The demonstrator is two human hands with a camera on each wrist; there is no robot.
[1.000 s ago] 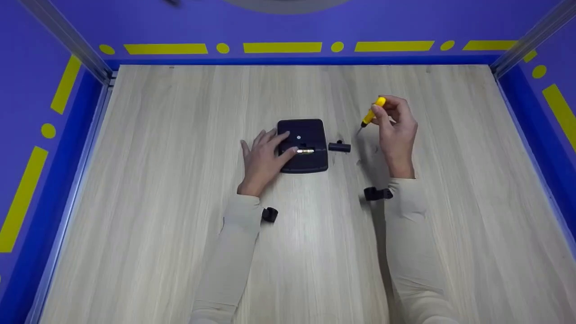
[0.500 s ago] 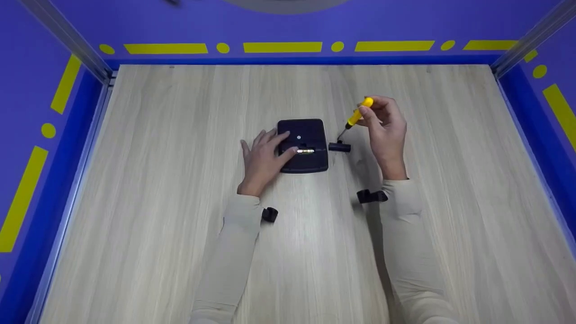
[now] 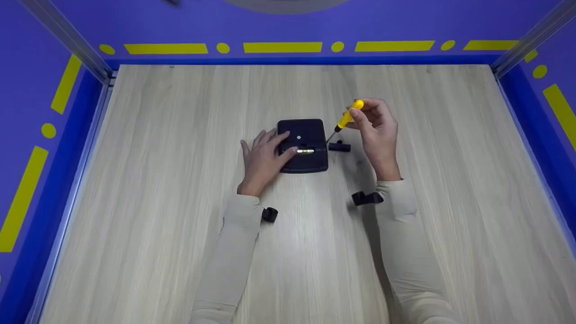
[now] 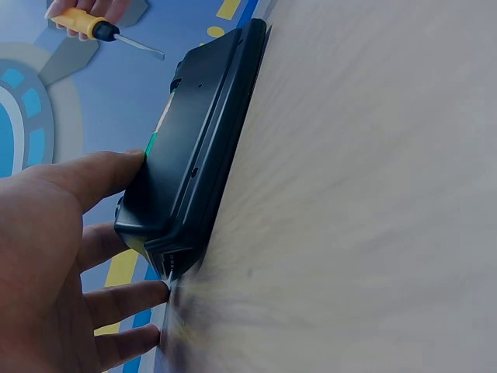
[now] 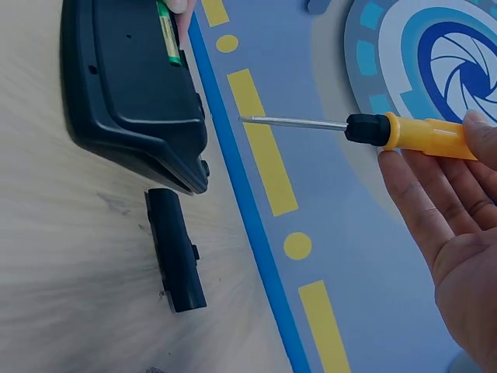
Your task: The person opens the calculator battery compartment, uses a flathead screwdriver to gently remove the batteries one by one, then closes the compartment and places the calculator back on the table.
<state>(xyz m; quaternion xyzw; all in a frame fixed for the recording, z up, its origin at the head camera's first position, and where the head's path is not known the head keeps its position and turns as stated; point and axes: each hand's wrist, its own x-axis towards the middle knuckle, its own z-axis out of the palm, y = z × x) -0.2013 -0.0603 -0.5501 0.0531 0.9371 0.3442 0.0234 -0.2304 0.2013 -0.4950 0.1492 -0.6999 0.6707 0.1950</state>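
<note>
A dark rectangular device (image 3: pixel 306 163) lies flat on the table, a green battery (image 5: pixel 167 35) showing in its slot. My left hand (image 3: pixel 264 162) rests on its left side, thumb by the battery and fingers spread; the left wrist view shows the thumb on the device (image 4: pixel 182 148). My right hand (image 3: pixel 380 135) pinches the yellow handle of a screwdriver (image 3: pixel 345 119) between thumb and fingers. Its metal shaft points down-left toward the device's right edge; in the right wrist view the tip looks raised off it. Beside that edge lies a small dark cover (image 5: pixel 177 252), apart from the device.
The wooden table (image 3: pixel 157 135) is bounded by blue panels (image 3: pixel 288 31) with yellow marks at the back and both sides. A black wrist mount (image 3: pixel 270 214) sits at the left sleeve, another (image 3: pixel 366 198) at the right.
My right hand and the screwdriver have moved left, the tip passing over the small cover to beside the device's right edge. My left hand and the device have stayed still.
</note>
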